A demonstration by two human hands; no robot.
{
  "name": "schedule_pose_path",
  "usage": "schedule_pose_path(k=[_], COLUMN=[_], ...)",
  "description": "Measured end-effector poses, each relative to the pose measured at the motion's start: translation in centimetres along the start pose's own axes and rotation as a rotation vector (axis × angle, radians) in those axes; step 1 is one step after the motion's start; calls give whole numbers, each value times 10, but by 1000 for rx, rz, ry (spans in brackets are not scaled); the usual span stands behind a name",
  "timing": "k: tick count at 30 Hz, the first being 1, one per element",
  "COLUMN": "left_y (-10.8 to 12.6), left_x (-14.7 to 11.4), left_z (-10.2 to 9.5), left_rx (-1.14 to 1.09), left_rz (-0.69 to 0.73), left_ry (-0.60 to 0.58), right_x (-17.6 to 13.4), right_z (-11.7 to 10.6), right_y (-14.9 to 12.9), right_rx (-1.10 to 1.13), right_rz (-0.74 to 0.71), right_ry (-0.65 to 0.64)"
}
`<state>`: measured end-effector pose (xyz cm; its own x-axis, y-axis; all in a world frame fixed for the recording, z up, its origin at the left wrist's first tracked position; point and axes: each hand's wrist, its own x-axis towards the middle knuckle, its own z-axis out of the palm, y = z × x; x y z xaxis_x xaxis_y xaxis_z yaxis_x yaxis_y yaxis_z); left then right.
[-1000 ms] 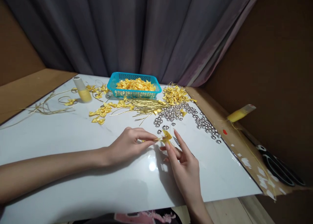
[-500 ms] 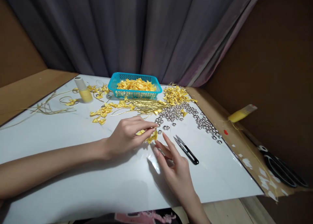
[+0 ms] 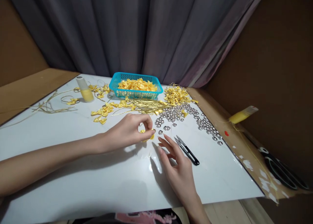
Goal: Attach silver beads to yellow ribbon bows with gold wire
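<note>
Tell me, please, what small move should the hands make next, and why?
Probably bring the right hand to steady the shiny yellow fabric bow. The right hand's fingers are open nearby, with nothing visible between them. The left hand curls beside the partly hidden bow, and I cannot tell how firmly it holds it, if at all.

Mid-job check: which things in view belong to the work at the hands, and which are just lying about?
Seemingly part of it:
- yellow bow at the left hand
- silver beads
- gold cord bundle
- bows in the blue basket
- black snips beside the right hand
- yellow spool on the left

Probably just lying about:
- large scissors on the right
- white scraps
- red piece
</note>
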<state>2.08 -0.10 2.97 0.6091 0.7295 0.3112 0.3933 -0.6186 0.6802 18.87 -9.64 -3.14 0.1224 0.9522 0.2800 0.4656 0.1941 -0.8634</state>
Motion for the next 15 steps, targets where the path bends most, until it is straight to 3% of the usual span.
schedule_pose_path(k=[4,9,15], left_y=[1,2,0], left_x=[1,5,27], left_z=[-3,-8,-23], left_rx=[-27,-178,-303], left_rz=[-51,-219,-350], left_ry=[-21,-105,-249], right_x=[-1,0,1], right_z=[0,0,-1], right_y=[0,0,-1], right_rx=[-14,-29,-20], right_rz=[11,29,54], right_ry=[5,3,32])
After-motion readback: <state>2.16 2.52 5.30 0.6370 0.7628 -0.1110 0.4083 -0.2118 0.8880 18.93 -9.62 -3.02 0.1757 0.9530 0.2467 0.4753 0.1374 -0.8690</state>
